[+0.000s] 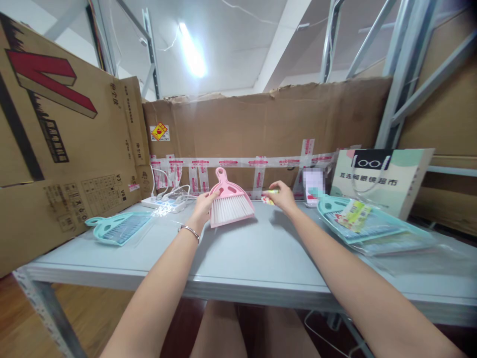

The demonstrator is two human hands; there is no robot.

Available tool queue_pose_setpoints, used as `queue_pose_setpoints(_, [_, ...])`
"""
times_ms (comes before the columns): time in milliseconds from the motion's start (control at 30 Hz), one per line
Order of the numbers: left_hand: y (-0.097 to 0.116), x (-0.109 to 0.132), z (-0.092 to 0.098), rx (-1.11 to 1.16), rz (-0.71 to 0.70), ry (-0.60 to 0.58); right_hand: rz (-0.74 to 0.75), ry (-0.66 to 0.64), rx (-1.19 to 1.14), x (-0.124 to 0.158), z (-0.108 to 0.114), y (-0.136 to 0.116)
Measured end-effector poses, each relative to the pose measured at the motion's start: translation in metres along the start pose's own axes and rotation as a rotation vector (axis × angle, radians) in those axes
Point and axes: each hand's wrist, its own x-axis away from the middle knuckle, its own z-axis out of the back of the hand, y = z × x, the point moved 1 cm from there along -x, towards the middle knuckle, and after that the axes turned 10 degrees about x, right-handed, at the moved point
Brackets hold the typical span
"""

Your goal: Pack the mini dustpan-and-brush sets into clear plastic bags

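Observation:
My left hand [204, 205] grips the left side of a pink dustpan [238, 219], its thumb on the front. The dustpan stands tilted up above the table, handle at the top, with a white-bristled brush [228, 209] nested in it. To its right, my right hand [282, 197] pinches a small yellow, white and red label card [269, 197] between its fingers. The card is apart from the dustpan, and part of it is hidden by the fingers.
A turquoise dustpan set [124, 226] in clear plastic lies at left; more bagged turquoise sets [387, 231] lie stacked at right. A power strip [164, 202] with cables, a paper bag [387, 174] and a phone-like thing [310, 186] stand behind. Cardboard [253, 124] walls the back.

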Motion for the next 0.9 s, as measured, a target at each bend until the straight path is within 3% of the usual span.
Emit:
queue_pose_setpoints(100, [-0.005, 0.000, -0.007, 0.217, 0.044, 0.215, 0.092, 0.148, -0.663, 0.024, 0.007, -0.033])
queue_pose_setpoints(133, [-0.005, 0.000, -0.011, 0.274, 0.064, 0.234, 0.158, 0.139, -0.857, 0.036, 0.006, -0.045])
queue_pose_setpoints(200, [-0.004, 0.002, -0.020, 0.376, 0.076, 0.174, 0.351, 0.033, -1.025, 0.061, -0.002, -0.064])
queue_pose_setpoints(333, [0.004, 0.007, -0.031, 0.415, 0.021, -0.070, 0.632, -0.157, -0.796, 0.094, -0.028, -0.076])
queue_pose_setpoints(500, [0.012, 0.013, -0.033, 0.338, 0.065, -0.143, 0.774, -0.063, -0.342, 0.090, -0.043, -0.066])
queue_pose_setpoints(667, [0.013, 0.020, -0.033, 0.321, -0.044, -0.169, 0.729, -0.023, -0.175, 0.082, -0.044, -0.062])
queue_pose_setpoints(767, [0.012, 0.021, -0.031, 0.274, -0.136, -0.139, 0.730, 0.006, -0.223, 0.081, -0.044, -0.060])
queue_pose_setpoints(833, [0.012, 0.021, -0.031, 0.259, -0.179, -0.106, 0.675, 0.149, -0.374, 0.080, -0.040, -0.059])
queue_pose_setpoints(900, [0.014, 0.022, -0.031, 0.275, -0.203, -0.076, 0.481, 0.333, -0.597, 0.077, -0.036, -0.058])
